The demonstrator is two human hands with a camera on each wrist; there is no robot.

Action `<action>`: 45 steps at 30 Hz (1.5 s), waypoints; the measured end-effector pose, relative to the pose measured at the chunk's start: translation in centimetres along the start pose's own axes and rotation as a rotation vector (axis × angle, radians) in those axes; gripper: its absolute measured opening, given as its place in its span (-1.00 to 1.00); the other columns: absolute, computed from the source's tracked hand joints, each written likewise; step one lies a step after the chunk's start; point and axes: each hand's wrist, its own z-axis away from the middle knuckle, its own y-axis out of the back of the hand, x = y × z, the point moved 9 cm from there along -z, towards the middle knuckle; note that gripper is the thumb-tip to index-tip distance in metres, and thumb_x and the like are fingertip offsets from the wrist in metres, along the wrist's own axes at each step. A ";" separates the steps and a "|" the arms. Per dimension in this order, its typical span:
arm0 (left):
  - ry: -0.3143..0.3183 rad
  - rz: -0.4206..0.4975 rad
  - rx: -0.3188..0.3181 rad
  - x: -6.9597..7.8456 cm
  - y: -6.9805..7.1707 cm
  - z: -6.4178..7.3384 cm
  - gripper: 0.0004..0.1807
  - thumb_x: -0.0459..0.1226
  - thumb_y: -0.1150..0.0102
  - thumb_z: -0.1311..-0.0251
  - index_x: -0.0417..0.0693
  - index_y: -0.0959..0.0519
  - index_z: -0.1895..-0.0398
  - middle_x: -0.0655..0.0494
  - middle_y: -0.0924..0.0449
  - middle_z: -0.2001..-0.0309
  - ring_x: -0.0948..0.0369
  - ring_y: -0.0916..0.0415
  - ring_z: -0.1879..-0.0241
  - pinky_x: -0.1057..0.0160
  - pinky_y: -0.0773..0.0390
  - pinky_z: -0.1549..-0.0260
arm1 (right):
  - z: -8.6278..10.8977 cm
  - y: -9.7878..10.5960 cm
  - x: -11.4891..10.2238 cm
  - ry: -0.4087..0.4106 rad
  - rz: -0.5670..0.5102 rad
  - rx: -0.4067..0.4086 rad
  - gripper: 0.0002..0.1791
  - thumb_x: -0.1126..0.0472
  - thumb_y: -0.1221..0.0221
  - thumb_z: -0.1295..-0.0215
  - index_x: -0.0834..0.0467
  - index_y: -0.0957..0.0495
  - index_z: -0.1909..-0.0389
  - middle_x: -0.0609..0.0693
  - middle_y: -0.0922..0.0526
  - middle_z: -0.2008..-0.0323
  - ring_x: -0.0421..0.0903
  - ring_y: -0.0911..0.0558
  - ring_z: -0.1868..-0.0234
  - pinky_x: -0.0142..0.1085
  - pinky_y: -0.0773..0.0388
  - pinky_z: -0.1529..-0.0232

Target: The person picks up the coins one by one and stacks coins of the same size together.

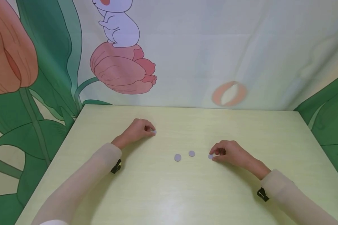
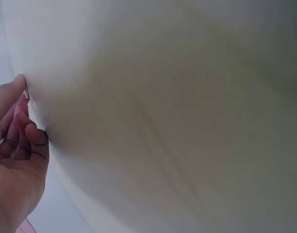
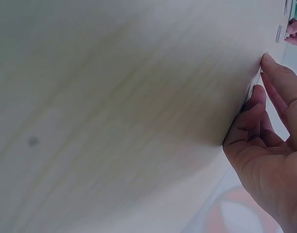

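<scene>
At the left of the table my left hand [image 1: 136, 130] pinches a small silvery coin [image 1: 155, 132] between thumb and fingertips. The left wrist view shows only a thin edge of this coin [image 2: 26, 93] between the fingertips. My right hand [image 1: 231, 152] is low over the table, its thumb and forefinger at the edges of another coin [image 1: 210, 156]. Its other fingers are curled in the right wrist view, where that hand [image 3: 270, 116] touches the tabletop. Two more coins lie flat between the hands, a left one [image 1: 177, 157] and a right one [image 1: 192, 153].
The pale wooden table [image 1: 169, 193] ends at the back against a printed curtain [image 1: 186, 56] with tulips and a white animal. Beige sleeves cover both forearms, with a black strap [image 1: 116, 167] under the left cuff and another strap [image 1: 263, 194] under the right.
</scene>
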 end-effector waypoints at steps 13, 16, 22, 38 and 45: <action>0.026 -0.014 -0.006 -0.3 -0.3 -0.4 -0.81 -0.15 -0.37 -0.05 -0.06 -0.67 0.36 0.15 -0.49 0.53 0.22 -0.38 0.44 0.27 -0.38 0.37 | -0.1 0.1 0.0 -0.002 -0.010 -0.004 -0.83 0.16 -0.38 -0.06 -0.06 -0.66 0.29 -0.22 -0.53 0.44 -0.22 -0.44 0.43 -0.42 -0.44 0.40; 0.022 -0.005 0.009 -0.3 -0.3 -0.3 -0.82 -0.15 -0.38 -0.04 -0.04 -0.67 0.37 0.15 -0.49 0.53 0.22 -0.38 0.44 0.28 -0.39 0.38 | -0.1 0.1 0.0 -0.006 -0.017 -0.001 -0.83 0.17 -0.38 -0.06 -0.06 -0.67 0.30 -0.21 -0.53 0.44 -0.22 -0.44 0.43 -0.42 -0.44 0.40; -0.005 0.016 0.044 0.5 0.0 -0.1 -0.84 -0.18 -0.38 -0.04 -0.04 -0.66 0.37 0.16 -0.49 0.53 0.22 -0.39 0.44 0.28 -0.41 0.40 | -0.1 0.1 0.1 -0.019 -0.013 -0.010 -0.84 0.15 -0.37 -0.07 -0.07 -0.66 0.29 -0.21 -0.54 0.44 -0.21 -0.45 0.43 -0.42 -0.44 0.39; -0.086 0.016 0.027 4.5 -0.2 -0.3 -0.83 -0.18 -0.40 -0.02 -0.06 -0.68 0.36 0.15 -0.46 0.56 0.22 -0.36 0.49 0.31 -0.38 0.47 | 0.0 0.2 0.0 -0.023 -0.053 -0.006 -0.84 0.18 -0.37 -0.07 -0.05 -0.67 0.30 -0.18 -0.53 0.44 -0.19 -0.45 0.42 -0.41 -0.44 0.38; -0.106 0.024 -0.001 5.6 -1.0 -0.2 -0.84 -0.18 -0.40 -0.01 -0.03 -0.67 0.37 0.16 -0.47 0.54 0.24 -0.36 0.49 0.35 -0.37 0.49 | 0.0 0.2 -0.4 -0.013 -0.046 -0.007 -0.84 0.20 -0.37 -0.07 -0.02 -0.67 0.30 -0.17 -0.53 0.43 -0.19 -0.44 0.42 -0.42 -0.42 0.38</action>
